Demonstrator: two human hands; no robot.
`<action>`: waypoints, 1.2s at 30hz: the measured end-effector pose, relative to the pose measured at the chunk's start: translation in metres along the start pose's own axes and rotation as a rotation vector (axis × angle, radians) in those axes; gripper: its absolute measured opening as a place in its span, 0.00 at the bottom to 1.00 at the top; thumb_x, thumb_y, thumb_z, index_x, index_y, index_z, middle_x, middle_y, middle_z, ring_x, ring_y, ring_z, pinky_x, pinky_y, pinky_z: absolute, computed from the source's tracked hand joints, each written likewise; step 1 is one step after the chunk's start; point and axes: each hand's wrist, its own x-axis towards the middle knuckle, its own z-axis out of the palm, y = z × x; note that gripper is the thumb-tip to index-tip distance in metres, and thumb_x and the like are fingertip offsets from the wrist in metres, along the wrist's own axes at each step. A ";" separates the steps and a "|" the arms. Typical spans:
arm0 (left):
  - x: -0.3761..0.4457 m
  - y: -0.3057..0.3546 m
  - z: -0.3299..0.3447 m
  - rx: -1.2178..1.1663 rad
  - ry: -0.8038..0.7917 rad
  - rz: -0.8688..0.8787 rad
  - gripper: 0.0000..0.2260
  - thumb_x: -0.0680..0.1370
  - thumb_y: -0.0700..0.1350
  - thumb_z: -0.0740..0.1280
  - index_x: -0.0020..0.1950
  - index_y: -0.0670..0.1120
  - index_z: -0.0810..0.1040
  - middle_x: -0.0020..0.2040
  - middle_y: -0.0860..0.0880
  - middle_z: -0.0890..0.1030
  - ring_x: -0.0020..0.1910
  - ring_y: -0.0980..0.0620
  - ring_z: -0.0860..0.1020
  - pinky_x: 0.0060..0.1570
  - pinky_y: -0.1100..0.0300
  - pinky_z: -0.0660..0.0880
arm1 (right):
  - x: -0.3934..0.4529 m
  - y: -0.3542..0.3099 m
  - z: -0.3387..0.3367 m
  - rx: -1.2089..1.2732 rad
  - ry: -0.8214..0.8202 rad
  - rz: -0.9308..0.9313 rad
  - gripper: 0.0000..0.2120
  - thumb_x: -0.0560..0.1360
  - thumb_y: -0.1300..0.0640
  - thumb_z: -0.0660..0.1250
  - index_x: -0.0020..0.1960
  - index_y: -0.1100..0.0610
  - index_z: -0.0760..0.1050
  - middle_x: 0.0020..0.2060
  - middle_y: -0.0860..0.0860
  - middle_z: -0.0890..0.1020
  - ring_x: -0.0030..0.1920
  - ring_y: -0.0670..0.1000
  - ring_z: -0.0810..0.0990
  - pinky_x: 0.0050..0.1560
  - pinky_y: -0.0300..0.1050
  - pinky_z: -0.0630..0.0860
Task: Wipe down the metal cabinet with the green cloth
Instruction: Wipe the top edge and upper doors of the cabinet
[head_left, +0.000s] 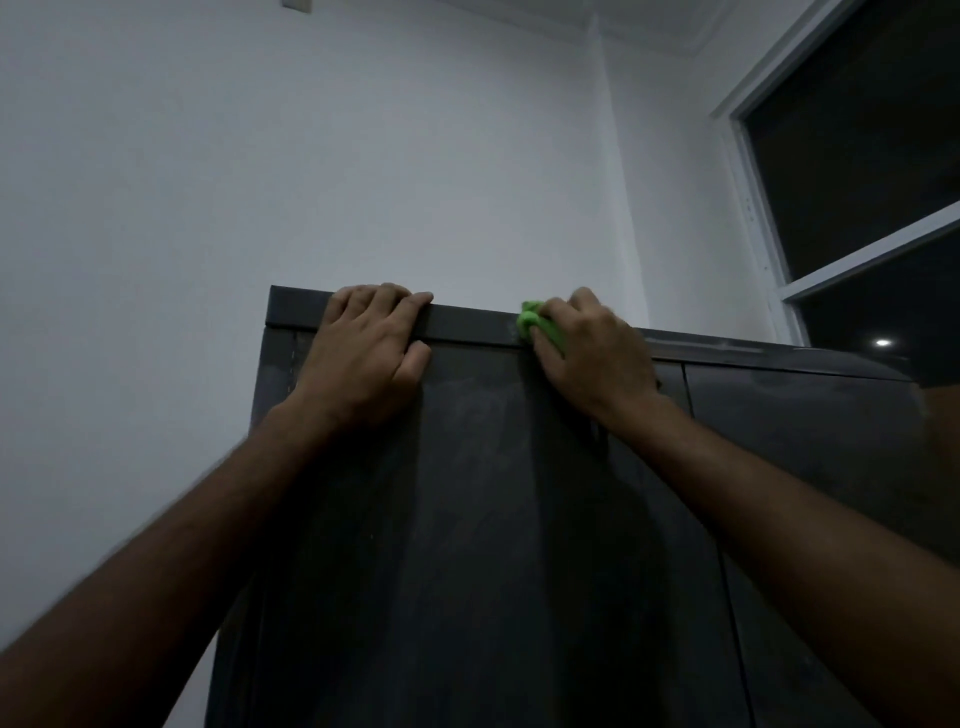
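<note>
A tall dark grey metal cabinet (493, 519) fills the lower middle of the head view, its two doors shut and its front dusty and streaked. My left hand (363, 353) rests on the top front edge near the cabinet's left corner, fingers hooked over the rim and thumb on the door face. To its right, my right hand (592, 353) presses a bunched green cloth (537, 325) against the same top edge. Only the cloth's left part shows; the hand covers the remainder.
A white wall (311, 156) rises behind and to the left of the cabinet. A dark window (857, 156) with a white frame stands at the upper right, close to the cabinet's right end. The room is dim.
</note>
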 end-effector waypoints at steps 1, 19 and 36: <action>0.000 0.001 0.000 -0.005 0.008 -0.009 0.30 0.77 0.54 0.53 0.78 0.46 0.70 0.70 0.45 0.75 0.70 0.44 0.69 0.74 0.51 0.56 | -0.001 -0.010 0.002 0.041 -0.017 -0.071 0.15 0.82 0.45 0.63 0.58 0.55 0.78 0.50 0.56 0.76 0.44 0.59 0.80 0.37 0.48 0.72; -0.002 0.006 -0.002 -0.013 0.016 -0.046 0.35 0.74 0.58 0.49 0.77 0.44 0.71 0.70 0.43 0.75 0.71 0.43 0.69 0.76 0.49 0.55 | -0.018 0.019 -0.007 0.003 -0.106 -0.037 0.14 0.78 0.44 0.66 0.54 0.54 0.78 0.48 0.55 0.78 0.45 0.60 0.81 0.39 0.48 0.71; -0.002 0.000 0.008 0.017 0.017 0.013 0.34 0.78 0.61 0.51 0.78 0.44 0.68 0.71 0.43 0.73 0.73 0.44 0.67 0.80 0.47 0.51 | -0.025 0.029 -0.007 0.033 -0.173 0.034 0.13 0.78 0.44 0.65 0.55 0.53 0.74 0.49 0.56 0.77 0.45 0.62 0.80 0.41 0.51 0.75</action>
